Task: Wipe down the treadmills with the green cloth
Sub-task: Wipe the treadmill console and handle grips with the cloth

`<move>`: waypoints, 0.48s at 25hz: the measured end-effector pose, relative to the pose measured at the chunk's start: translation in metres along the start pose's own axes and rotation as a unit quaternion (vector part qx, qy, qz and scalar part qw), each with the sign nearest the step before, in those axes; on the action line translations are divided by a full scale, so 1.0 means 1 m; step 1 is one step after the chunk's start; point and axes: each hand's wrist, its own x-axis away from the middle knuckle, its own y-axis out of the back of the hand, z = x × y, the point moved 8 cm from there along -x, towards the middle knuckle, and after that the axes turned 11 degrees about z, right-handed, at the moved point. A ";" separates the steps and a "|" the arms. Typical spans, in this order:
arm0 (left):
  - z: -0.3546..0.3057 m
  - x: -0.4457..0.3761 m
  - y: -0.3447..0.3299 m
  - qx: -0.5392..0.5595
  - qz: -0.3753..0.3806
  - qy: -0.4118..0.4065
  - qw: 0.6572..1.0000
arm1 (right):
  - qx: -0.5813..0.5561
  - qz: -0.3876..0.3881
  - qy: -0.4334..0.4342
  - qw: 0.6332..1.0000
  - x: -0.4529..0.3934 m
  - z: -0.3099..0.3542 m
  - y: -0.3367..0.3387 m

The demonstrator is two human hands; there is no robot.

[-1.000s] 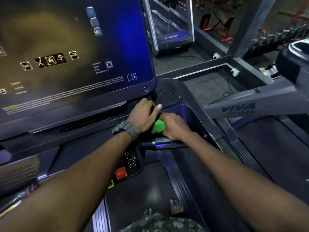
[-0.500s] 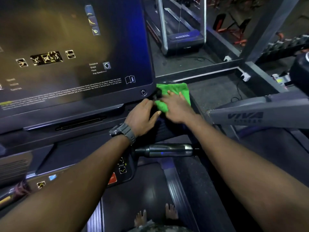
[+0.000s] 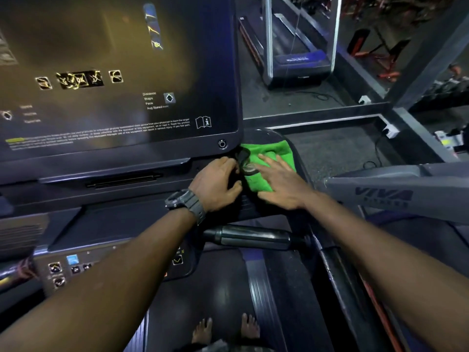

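Two bare forearms reach in from the bottom of the view toward the right corner of a treadmill console (image 3: 253, 207). Above and to the left, a large dark screen (image 3: 114, 72) fills much of the view, with small icons, faint printed text and a round button (image 3: 222, 143) at its lower right corner. Below the hands a short dark handlebar grip (image 3: 251, 237) juts out sideways, and lower left is a control panel (image 3: 66, 269) with small lit buttons. Bare toes (image 3: 225, 329) show on the belt at the bottom. To the right, a grey side arm (image 3: 385, 191) with lettering crosses the view, and a second treadmill (image 3: 297, 47) stands farther back on the floor.

The green cloth (image 3: 274, 152) lies spread on the curved console corner just right of the screen's lower corner, bright green, soft and slightly rumpled. The right hand (image 3: 281, 184) lies flat on it, fingers straight and slightly spread, covering its lower right part. The left hand (image 3: 215, 184), with a dark wristwatch (image 3: 186, 203) on its wrist, sits just beside the cloth's left edge, fingers curled around something small and dark that I cannot make out.
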 end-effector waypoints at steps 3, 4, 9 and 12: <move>0.004 0.003 0.003 0.016 0.004 0.022 1.000 | -0.028 0.020 -0.106 0.994 -0.044 -0.023 0.026; 0.005 0.005 0.005 0.021 -0.006 0.027 0.999 | -0.010 0.025 -0.130 0.991 -0.061 -0.014 0.031; 0.015 0.009 0.015 0.046 -0.058 0.051 0.996 | 0.066 0.003 0.004 0.998 -0.017 0.009 -0.001; 0.015 0.009 0.013 0.044 -0.044 0.052 0.997 | 0.007 0.006 -0.074 0.997 -0.024 -0.037 0.016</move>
